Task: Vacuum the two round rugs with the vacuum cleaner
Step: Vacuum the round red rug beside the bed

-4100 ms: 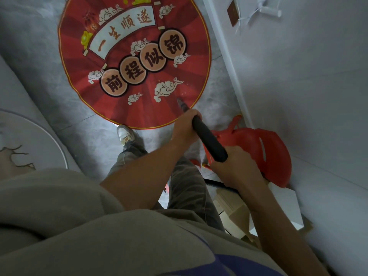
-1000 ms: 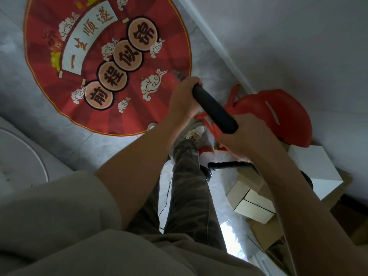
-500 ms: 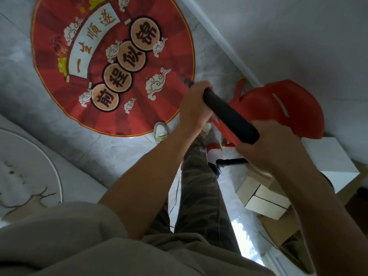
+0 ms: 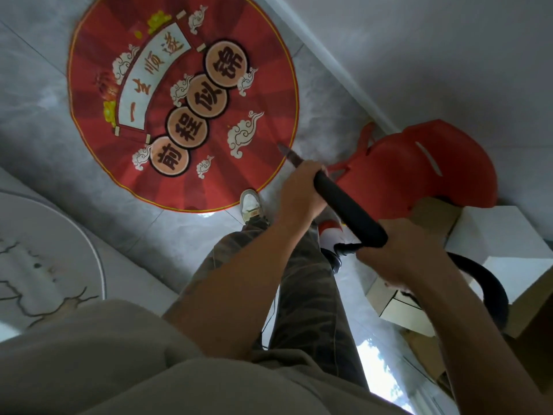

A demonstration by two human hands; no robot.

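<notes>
Trouble spots, left to right, folks: the pale round rug [image 4: 45,250] sits at the far left edge, well apart from the action, while the red round rug [image 4: 179,100] lies flat on the grey floor [image 4: 36,139] in the middle. A white shoe [image 4: 250,205] is planted just off the red rug's near rim. Step onto that thin edge and it could ruck up or slide. Now the vacuum wand [image 4: 347,211]: the left grip [image 4: 299,193] is wrapped round it low down, fingers curled tight, and the right grip [image 4: 398,253] is clamped on the upper end. The nozzle tip [image 4: 288,154] points at the red rug's right-hand border, though whether it actually touches the pile I can't tell from here. That's the danger spot, I'd say: suction at a light rug's edge may lift it and gulp it into the mouth, choking the airflow. Just right of the wand a red plastic chair [image 4: 419,169] sits by the wall [image 4: 449,55], so a wide sweep could clip its legs. Behind the right arm the black hose [image 4: 484,283] loops past stacked boxes [image 4: 508,238], and a hard tug might snag there and drag one over.
</notes>
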